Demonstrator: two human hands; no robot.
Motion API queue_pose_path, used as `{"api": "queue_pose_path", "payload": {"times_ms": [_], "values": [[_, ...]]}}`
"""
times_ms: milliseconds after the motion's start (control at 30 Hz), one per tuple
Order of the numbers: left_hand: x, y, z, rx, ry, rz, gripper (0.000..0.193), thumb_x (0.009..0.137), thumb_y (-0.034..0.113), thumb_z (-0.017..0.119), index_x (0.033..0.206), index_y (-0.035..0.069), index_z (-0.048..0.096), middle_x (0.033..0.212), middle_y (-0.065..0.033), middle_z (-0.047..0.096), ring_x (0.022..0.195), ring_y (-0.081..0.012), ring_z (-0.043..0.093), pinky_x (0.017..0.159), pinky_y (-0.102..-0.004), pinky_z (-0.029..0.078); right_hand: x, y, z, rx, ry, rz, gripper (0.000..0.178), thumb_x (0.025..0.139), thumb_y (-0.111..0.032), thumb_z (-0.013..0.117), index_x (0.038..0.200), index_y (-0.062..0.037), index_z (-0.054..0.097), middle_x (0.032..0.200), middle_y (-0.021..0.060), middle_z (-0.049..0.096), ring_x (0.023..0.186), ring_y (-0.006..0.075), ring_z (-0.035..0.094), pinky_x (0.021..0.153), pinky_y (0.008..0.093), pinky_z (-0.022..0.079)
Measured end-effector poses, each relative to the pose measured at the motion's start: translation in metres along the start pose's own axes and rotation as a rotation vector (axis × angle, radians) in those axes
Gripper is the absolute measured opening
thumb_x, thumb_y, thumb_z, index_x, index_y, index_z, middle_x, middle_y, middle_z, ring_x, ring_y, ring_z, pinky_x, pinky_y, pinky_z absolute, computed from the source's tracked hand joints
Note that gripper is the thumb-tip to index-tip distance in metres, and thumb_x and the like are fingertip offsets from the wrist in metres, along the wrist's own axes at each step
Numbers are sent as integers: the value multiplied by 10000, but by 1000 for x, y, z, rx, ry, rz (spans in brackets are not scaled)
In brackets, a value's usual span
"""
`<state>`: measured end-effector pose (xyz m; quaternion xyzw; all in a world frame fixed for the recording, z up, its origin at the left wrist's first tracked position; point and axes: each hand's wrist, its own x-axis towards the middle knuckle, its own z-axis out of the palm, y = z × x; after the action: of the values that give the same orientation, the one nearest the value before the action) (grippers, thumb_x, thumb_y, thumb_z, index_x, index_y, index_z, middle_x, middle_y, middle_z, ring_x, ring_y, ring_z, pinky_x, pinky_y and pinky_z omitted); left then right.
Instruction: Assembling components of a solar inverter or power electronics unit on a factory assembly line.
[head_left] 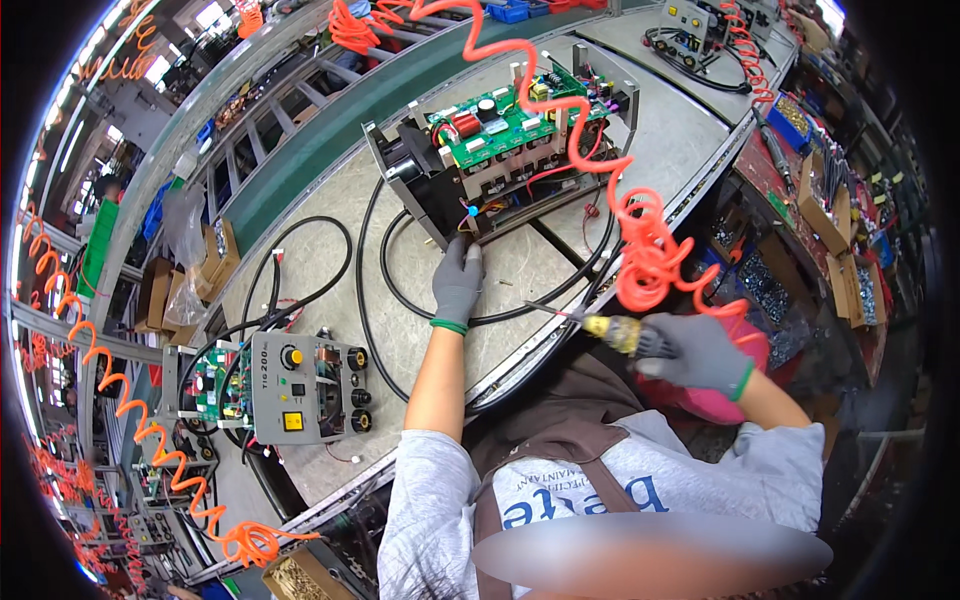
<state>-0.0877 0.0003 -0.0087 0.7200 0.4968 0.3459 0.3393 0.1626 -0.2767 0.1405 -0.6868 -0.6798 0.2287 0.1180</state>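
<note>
An open welding machine chassis (525, 215) rests on the metal worktop, with a green circuit board (500, 135) on top and a black fan housing (410, 165) at its left end. At its near left corner is my left hand (458, 285), in a grey glove. Its fingers are drawn together beside thin wires with a blue connector (472, 211); whatever they pinch is hidden. My gloved right hand (695, 355) is wrapped around the yellow and black handle of a screwdriver (615, 332). The screwdriver's thin shaft points left over the worktop edge, apart from the chassis.
A thick black cable (385, 275) loops around the chassis. To the left stands a grey-fronted welding unit (297, 388). An orange coiled air hose (650, 255) hangs across the right side. Parts boxes (825, 205) lie on a red side bench. Small brass-coloured pieces are on the worktop.
</note>
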Motion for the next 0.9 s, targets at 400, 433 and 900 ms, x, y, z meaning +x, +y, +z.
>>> {"api": "queue_pose_path", "payload": {"times_ms": [400, 433, 900], "values": [[-27, 38, -8, 164, 34, -32, 728, 770, 457, 733, 1332, 47, 518, 1066, -155, 692, 841, -236, 683, 781, -344, 527, 4, 123, -176, -818, 552, -198, 342, 607, -49, 697, 928, -85, 584, 896, 92, 583, 979, 321, 554, 908, 442, 440], [-32, 46, -8, 190, 37, -57, 728, 756, 437, 749, 1332, 53, 521, 1063, -151, 688, 825, -229, 677, 763, -345, 530, 16, 140, -185, -823, 583, -220, 338, 614, -24, 678, 932, -84, 582, 941, 98, 583, 1071, 335, 538, 989, 455, 415], [-63, 71, 6, 508, 21, 81, 211, 805, 233, 697, 992, 143, 734, 924, -79, 649, 907, -276, 603, 772, -392, 486, 316, 304, -131, -651, 135, -297, 349, 673, 2, 666, 991, -130, 616, 1267, 89, 537, 1389, 329, 314, 1105, 540, 270]]}}
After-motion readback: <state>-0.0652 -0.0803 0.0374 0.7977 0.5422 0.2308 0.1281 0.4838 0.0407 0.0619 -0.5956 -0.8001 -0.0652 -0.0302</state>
